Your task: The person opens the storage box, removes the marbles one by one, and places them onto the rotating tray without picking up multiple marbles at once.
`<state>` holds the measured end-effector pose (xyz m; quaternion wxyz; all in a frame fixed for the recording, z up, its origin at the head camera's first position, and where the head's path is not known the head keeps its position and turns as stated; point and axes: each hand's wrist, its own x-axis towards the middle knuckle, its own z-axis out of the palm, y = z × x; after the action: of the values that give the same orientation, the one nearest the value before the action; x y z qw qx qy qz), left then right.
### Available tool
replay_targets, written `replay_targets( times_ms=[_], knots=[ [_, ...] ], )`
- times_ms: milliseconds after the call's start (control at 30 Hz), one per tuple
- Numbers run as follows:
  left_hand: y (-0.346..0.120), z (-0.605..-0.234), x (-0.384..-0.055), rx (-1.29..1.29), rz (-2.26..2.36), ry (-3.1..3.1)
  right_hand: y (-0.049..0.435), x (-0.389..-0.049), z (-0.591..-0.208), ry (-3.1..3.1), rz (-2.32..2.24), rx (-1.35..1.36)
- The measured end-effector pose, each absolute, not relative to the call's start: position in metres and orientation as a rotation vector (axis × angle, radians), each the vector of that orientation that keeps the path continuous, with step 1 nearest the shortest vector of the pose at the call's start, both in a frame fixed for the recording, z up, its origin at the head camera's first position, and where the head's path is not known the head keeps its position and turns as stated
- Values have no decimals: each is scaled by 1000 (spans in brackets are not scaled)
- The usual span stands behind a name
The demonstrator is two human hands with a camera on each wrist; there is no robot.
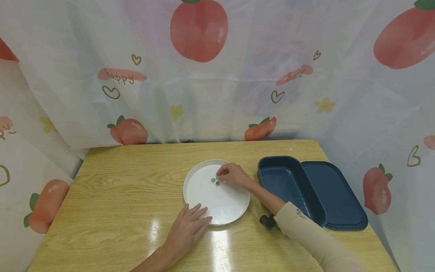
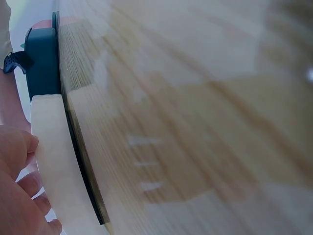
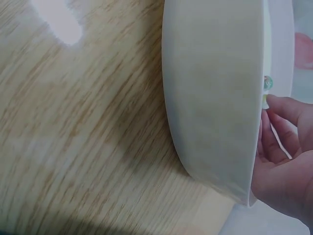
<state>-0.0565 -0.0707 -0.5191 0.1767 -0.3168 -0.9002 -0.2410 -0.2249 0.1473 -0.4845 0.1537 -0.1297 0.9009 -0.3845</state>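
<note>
A round white tray (image 1: 204, 204) with a raised rim lies on the wooden table. Inside it, near the middle, are a small green marble (image 1: 213, 180) and a darker marble (image 1: 217, 184). My right hand (image 1: 234, 174) reaches over the tray's right side, thumb and fingertips together beside them. In the right wrist view, this hand pinches a small yellowish-white marble (image 3: 265, 102), partly hidden by the thumb and the rim. Spread, nearly straight fingers of my left hand (image 1: 188, 228) rest on the tray's near-left edge; the left wrist view shows them over the rim.
Right of the tray stands a deep dark blue rectangular box (image 1: 283, 177), with a flat dark blue lid (image 1: 336, 196) beside it. A black object (image 1: 267, 221) shows at my right wrist. Fruit-patterned white cloth (image 1: 210, 94) hangs behind the table (image 1: 125, 189).
</note>
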Motion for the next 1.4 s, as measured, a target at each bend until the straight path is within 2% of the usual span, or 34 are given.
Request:
replay_targets(
  times_ms=[800, 1400],
  knots=[
    [-70, -518, -56, -891, -678, -2551, 149, -224, -481, 2593, -1097, -393],
    [-69, -518, -56, -900, -679, -2519, 203, -215, -423, 2565, -1281, -485]
  ],
)
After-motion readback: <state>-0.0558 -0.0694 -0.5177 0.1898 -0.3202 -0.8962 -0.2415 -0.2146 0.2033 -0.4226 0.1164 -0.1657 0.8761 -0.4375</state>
